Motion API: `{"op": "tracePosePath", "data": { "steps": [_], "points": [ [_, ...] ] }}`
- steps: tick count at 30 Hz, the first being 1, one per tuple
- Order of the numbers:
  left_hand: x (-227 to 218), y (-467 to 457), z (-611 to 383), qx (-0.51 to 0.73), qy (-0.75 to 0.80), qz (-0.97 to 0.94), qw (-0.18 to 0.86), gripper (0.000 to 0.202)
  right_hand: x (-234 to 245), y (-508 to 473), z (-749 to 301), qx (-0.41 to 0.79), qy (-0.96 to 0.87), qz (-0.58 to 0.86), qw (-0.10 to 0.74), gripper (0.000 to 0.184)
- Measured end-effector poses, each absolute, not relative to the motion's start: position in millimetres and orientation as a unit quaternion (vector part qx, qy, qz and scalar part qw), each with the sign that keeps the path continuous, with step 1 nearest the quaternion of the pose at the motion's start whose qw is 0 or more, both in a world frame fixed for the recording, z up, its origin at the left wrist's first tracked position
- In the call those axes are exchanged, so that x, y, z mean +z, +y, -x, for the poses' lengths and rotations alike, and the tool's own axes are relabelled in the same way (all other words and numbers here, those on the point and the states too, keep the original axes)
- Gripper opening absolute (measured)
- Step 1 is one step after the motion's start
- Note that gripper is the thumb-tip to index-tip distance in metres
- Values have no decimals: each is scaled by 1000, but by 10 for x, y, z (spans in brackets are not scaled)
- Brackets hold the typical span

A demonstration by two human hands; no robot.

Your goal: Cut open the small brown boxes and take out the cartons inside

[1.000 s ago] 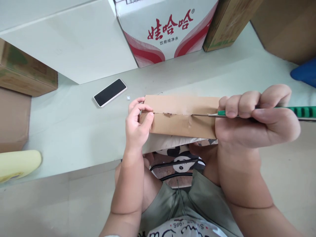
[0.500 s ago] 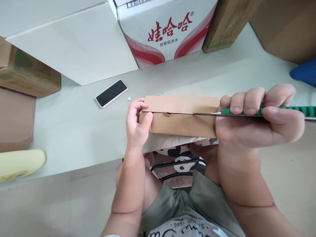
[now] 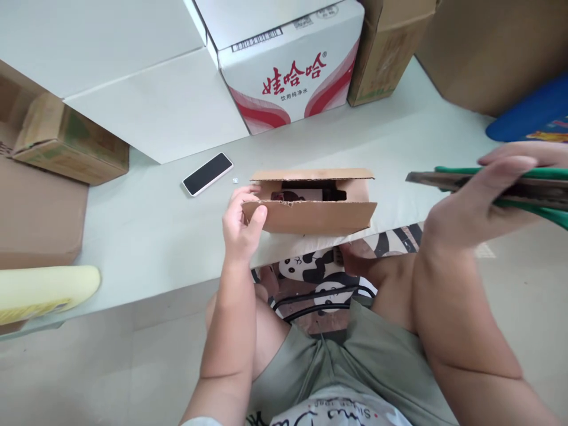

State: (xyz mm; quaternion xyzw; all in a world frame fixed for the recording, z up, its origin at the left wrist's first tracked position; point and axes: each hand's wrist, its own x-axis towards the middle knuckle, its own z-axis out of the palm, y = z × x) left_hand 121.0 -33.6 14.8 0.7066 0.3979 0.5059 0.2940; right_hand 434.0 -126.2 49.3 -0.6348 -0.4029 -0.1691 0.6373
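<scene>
A brown cardboard box (image 3: 317,218) stands near the front edge of the table with its top flaps parted. Inside lies an item with a white and dark printed surface (image 3: 306,194), beside dark parts I cannot make out. My left hand (image 3: 242,222) grips the box's left end, thumb on the near flap and fingers behind. To the right, apart from the box, my right hand (image 3: 474,204) is closed around a green-handled knife (image 3: 448,178). Its greyish blade points left toward the box, and motion blurs it somewhat.
A phone (image 3: 207,174) and a tiny pale square (image 3: 235,180) lie left of the box. Behind stand a white-and-red carton (image 3: 293,77), white boxes (image 3: 160,112) and brown cartons (image 3: 386,53). A blue object (image 3: 523,112) is at right, a pale yellow one (image 3: 48,293) at left.
The knife has come out of the box's top seam and moved right and up with my right hand. The flaps have parted, showing the contents. My left hand keeps its grip.
</scene>
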Motion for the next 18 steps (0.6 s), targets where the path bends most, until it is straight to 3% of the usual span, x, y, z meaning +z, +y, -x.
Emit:
{"op": "tracePosePath", "data": {
  "steps": [7, 14, 16, 18],
  "points": [
    [250, -367, -1125, 482, 292, -782, 266, 52, 166, -1177, -4360, -216, -485, 642, 553, 59],
    [221, -488, -1090, 382, 316, -824, 276, 59, -31, -1174, -4431, -111, -555, 673, 476, 14],
    [164, -497, -1088, 366, 343, -822, 268, 66, -161, -1112, -4539, -79, -584, 693, 416, 8],
    [110, -497, -1087, 363, 364, -817, 262, 70, -310, -1035, -4632, -32, -604, 721, 337, 15]
  ]
}}
